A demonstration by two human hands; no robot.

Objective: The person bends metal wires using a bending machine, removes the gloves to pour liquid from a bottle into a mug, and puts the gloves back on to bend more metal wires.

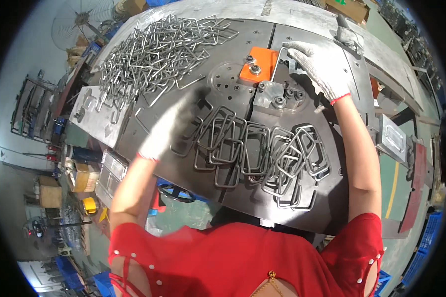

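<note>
My right hand (pixel 318 67), in a white knit glove with a red cuff, is at the bending fixture on the far right of the metal table. Its fingers are closed over the top of a bent metal rod (pixel 276 67), which lies beside an orange block (pixel 259 64). Just below is a steel block with round rollers (pixel 278 99). My left hand (pixel 169 127), gloved too, is smeared by motion over the table's left part, so its fingers do not show clearly. Nearest to it are several bent rectangular rod frames (pixel 227 148), overlapping along the near side.
A large tangled heap of bent rods (pixel 156 54) covers the far left of the table (pixel 183 171). A grey plate (pixel 96 116) juts out at the left edge. A hammer-like tool (pixel 348 35) lies at the far right. A fan (pixel 82 20) stands beyond the far left.
</note>
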